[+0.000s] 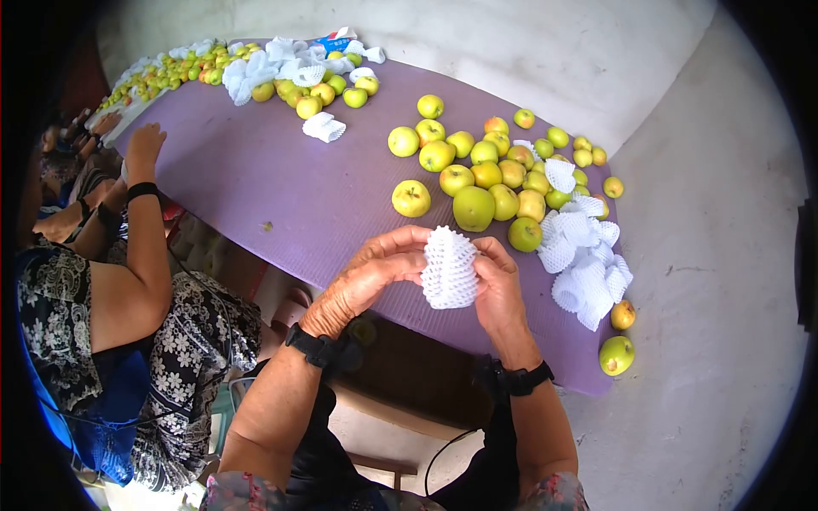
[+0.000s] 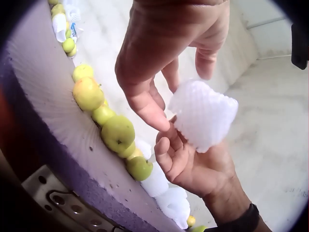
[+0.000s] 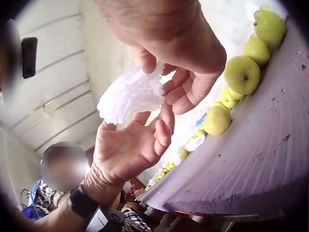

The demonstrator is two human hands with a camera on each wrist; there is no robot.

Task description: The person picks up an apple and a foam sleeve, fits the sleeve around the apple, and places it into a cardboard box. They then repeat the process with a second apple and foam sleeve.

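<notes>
A white foam net sleeve (image 1: 449, 267) is held up between both hands above the table's near edge. The left hand (image 1: 372, 271) pinches its left side with thumb and fingers. On the opposite side, the right hand (image 1: 501, 289) grips it between thumb and fingers. The right wrist view shows the foam sleeve (image 3: 133, 94) with the fingers of both hands close behind it. Whether anything is inside the sleeve cannot be told. Just beyond the hands lies a group of yellow-green apples (image 1: 474, 209) on the purple table (image 1: 281, 187).
More foam sleeves (image 1: 584, 264) lie in a heap at the right, with two apples by the table edge. Another pile of sleeves (image 1: 273, 66) and apples lies at the far left. A seated person (image 1: 128, 315) is at the left. A wall (image 1: 699, 255) borders the table.
</notes>
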